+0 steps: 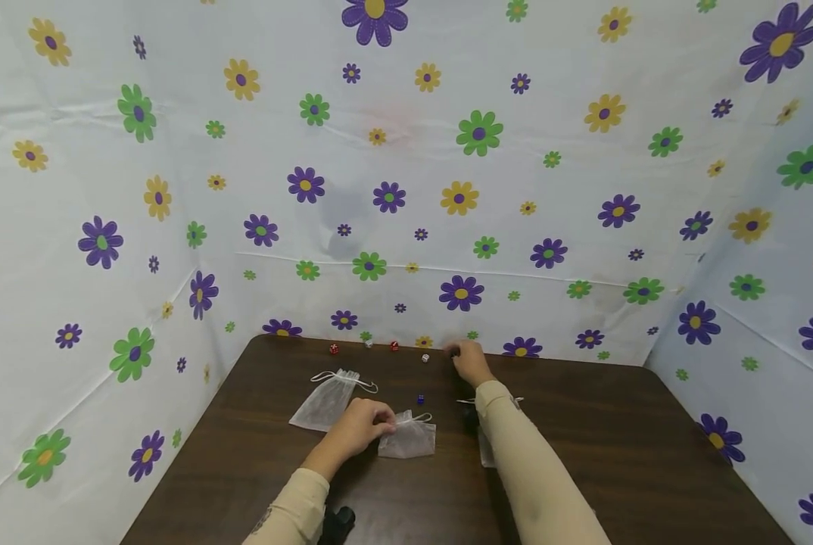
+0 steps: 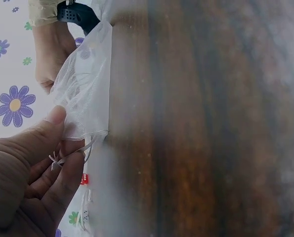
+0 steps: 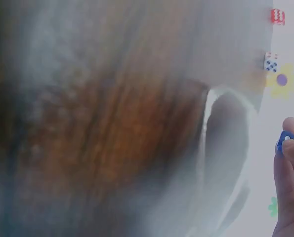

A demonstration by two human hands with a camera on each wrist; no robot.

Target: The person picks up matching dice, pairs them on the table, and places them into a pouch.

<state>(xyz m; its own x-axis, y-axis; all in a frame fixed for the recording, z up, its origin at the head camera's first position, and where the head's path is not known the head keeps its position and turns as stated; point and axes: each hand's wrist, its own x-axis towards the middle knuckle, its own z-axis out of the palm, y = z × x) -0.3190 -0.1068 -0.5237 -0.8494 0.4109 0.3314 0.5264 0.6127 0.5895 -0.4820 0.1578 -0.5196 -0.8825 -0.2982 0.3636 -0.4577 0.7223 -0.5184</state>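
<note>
My left hand [image 1: 362, 425] pinches the drawstring end of a small white mesh pouch [image 1: 409, 440] at the middle of the table. In the left wrist view the thumb and fingers hold the sheer fabric [image 2: 87, 81] beside its thin cord. Farther off, near the table's back edge, my right hand [image 1: 471, 363] holds a blue die [image 3: 285, 139] between thumb and fingers. A second blue die [image 1: 421, 399] lies just behind the pouch. To the right hand's left are a white die [image 1: 425, 358] and a red die [image 1: 394, 346].
Another mesh pouch [image 1: 325, 403] lies left of the left hand, and a third pouch [image 1: 487, 450] is partly hidden under the right forearm. A red die [image 1: 334, 349] and a white die [image 1: 369, 344] sit along the back edge. Flower-patterned sheeting [image 1: 393, 250] surrounds the brown table [image 1: 604, 439].
</note>
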